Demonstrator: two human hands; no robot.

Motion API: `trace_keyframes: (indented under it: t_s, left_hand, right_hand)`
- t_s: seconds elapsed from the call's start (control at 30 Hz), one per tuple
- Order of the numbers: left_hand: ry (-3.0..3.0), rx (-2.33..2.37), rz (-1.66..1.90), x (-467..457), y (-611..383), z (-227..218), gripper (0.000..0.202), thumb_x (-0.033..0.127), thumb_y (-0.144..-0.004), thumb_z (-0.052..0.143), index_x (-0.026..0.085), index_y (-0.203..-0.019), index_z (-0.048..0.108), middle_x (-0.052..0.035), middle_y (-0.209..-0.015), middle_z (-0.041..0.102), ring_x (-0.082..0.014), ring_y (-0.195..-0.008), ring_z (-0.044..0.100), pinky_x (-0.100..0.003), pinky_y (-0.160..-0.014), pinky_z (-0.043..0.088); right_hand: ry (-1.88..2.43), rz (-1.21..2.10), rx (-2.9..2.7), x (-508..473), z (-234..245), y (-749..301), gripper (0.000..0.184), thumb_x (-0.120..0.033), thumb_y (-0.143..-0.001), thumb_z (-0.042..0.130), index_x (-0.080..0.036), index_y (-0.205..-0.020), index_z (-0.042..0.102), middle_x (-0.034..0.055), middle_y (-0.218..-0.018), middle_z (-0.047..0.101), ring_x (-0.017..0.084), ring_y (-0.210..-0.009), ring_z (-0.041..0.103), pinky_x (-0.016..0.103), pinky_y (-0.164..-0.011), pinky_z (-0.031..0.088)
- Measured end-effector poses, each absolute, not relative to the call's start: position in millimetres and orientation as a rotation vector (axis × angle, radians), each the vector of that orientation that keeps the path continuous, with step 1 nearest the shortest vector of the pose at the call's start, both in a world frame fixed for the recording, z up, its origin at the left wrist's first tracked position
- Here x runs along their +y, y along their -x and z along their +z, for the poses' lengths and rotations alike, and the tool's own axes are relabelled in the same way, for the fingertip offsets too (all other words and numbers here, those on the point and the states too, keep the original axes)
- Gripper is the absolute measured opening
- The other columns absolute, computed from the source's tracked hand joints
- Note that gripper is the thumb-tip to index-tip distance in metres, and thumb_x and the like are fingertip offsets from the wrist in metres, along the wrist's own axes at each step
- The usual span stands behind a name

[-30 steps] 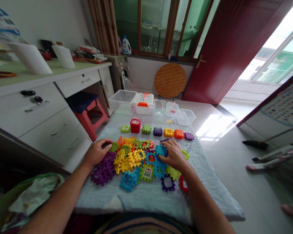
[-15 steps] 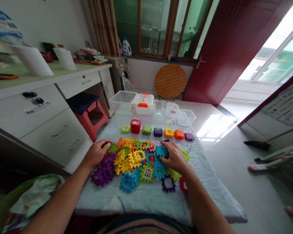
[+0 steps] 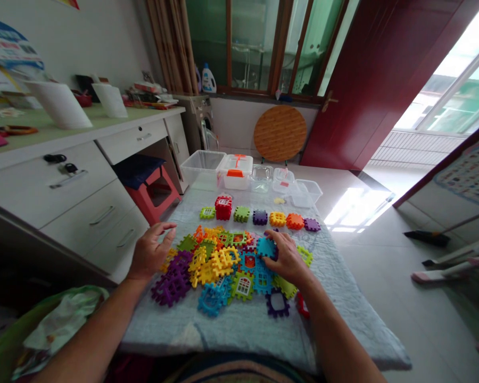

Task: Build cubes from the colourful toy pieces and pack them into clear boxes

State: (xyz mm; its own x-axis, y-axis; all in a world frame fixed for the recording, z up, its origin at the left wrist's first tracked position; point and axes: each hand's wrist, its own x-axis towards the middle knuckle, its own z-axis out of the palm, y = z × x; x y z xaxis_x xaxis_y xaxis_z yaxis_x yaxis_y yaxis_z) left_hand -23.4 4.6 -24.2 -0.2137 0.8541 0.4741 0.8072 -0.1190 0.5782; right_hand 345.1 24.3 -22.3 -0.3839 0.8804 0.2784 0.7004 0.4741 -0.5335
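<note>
The left hand (image 3: 149, 250) hovers palm down at the left edge of a heap of bright plastic interlocking tiles (image 3: 219, 263). Its grip is open, fingers spread, with nothing in it, and the nearest pieces are the purple toothed tiles (image 3: 171, 282) just below it. The right hand (image 3: 288, 259) lies on the right side of the heap with its fingers curled over a blue toothed tile (image 3: 264, 247) that rests on top of other pieces; whether this grip has closed on the tile or only presses on it cannot be told. The heap sits mid-way across a bench covered with a pale blue quilted cloth (image 3: 243, 324). Beyond it, well apart from both hands, runs a row of pieces: a flat green tile (image 3: 207, 213), a red cube (image 3: 223, 207), a green cube (image 3: 241, 214), a purple cube (image 3: 259, 216), a yellow cube (image 3: 277, 218), an orange cube (image 3: 294, 221) and a flat purple tile (image 3: 312, 225). At the far edge stand the containers: a large open-topped clear plastic tub (image 3: 201, 162), beside it a white plastic box with an orange latch (image 3: 235, 174), its lid shut and its contents hidden, then small clear plastic boxes (image 3: 283, 178) whose contents cannot be made out. A small yellow piece (image 3: 278, 200) lies on the cloth just before them.
</note>
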Motion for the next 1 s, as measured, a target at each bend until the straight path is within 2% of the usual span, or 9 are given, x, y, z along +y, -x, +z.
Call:
trace_keyframes:
  t_s: [0.1,0.17,0.27,0.37,0.43,0.57,0.73,1.0]
  left_hand:
    - [-2.179,1.928,1.231,0,-2,1,0.028,0.04,-0.085,0.052,0.018,-0.099,0.063,-0.0075,-0.103,0.068,-0.0226,-0.099,0.062,-0.035,-0.096,0.045]
    - [-2.313,1.698,1.011,-2,-29,15,0.026,0.038,-0.086,0.053,0.02,-0.103,0.063,-0.007,-0.107,0.068,-0.0218,-0.103,0.061,-0.034,-0.096,0.046]
    - [-2.454,1.353,0.66,1,-75,26,0.042,0.036,-0.08,0.063,0.021,-0.119,0.057,-0.008,-0.124,0.062,-0.0233,-0.116,0.055,-0.039,-0.103,0.042]
    - [-2.523,1.18,0.528,10,-110,24,0.058,0.033,-0.074,0.071,0.021,-0.127,0.051,-0.0097,-0.131,0.057,-0.0251,-0.123,0.049,-0.04,-0.106,0.038]
    - [-2.545,1.156,0.464,17,-123,20,0.06,0.033,-0.071,0.073,0.02,-0.125,0.051,-0.0105,-0.128,0.058,-0.0269,-0.12,0.051,-0.041,-0.103,0.04]
    - [-2.572,1.169,0.37,25,-131,14,0.052,0.034,-0.074,0.069,0.02,-0.121,0.053,-0.0095,-0.119,0.063,-0.0273,-0.11,0.057,-0.039,-0.096,0.044]
    - [-2.548,1.279,0.38,21,-134,15,0.054,0.035,-0.072,0.068,0.019,-0.12,0.052,-0.0094,-0.115,0.063,-0.0274,-0.107,0.057,-0.038,-0.093,0.044]
    - [-2.547,1.427,0.32,17,-139,21,0.034,0.038,-0.068,0.066,0.018,-0.095,0.059,-0.0081,-0.096,0.062,-0.0265,-0.093,0.057,-0.037,-0.083,0.046]
  right_hand:
    - [1.262,0.479,-2.173,24,-23,-344,0.068,-0.021,-0.069,0.065,-0.02,-0.133,0.044,0.0095,-0.112,0.06,0.027,-0.106,0.05,0.046,-0.095,0.04]
    - [1.245,0.488,-2.16,23,-22,-341,0.071,-0.021,-0.069,0.066,-0.02,-0.135,0.041,0.0095,-0.111,0.061,0.027,-0.105,0.051,0.046,-0.095,0.041]
    - [1.217,0.484,-2.158,20,-22,-337,0.073,-0.023,-0.069,0.067,-0.02,-0.137,0.04,0.01,-0.111,0.061,0.027,-0.105,0.054,0.047,-0.095,0.042]
    - [1.162,0.489,-2.17,17,-25,-334,0.075,-0.024,-0.071,0.068,-0.021,-0.139,0.037,0.0102,-0.116,0.06,0.027,-0.108,0.056,0.046,-0.097,0.042]
    - [1.125,0.501,-2.176,14,-27,-334,0.075,-0.024,-0.072,0.068,-0.022,-0.14,0.036,0.0108,-0.12,0.06,0.027,-0.111,0.056,0.046,-0.098,0.043]
    - [1.063,0.517,-2.181,12,-28,-335,0.074,-0.025,-0.074,0.068,-0.022,-0.14,0.035,0.0121,-0.126,0.057,0.027,-0.116,0.054,0.045,-0.1,0.043]
    - [1.057,0.514,-2.174,12,-26,-335,0.072,-0.026,-0.076,0.069,-0.022,-0.139,0.036,0.0125,-0.127,0.057,0.027,-0.116,0.053,0.046,-0.1,0.043]
    - [1.023,0.504,-2.207,10,-26,-334,0.073,-0.026,-0.076,0.067,-0.022,-0.141,0.034,0.0131,-0.127,0.056,0.028,-0.117,0.053,0.046,-0.099,0.044]
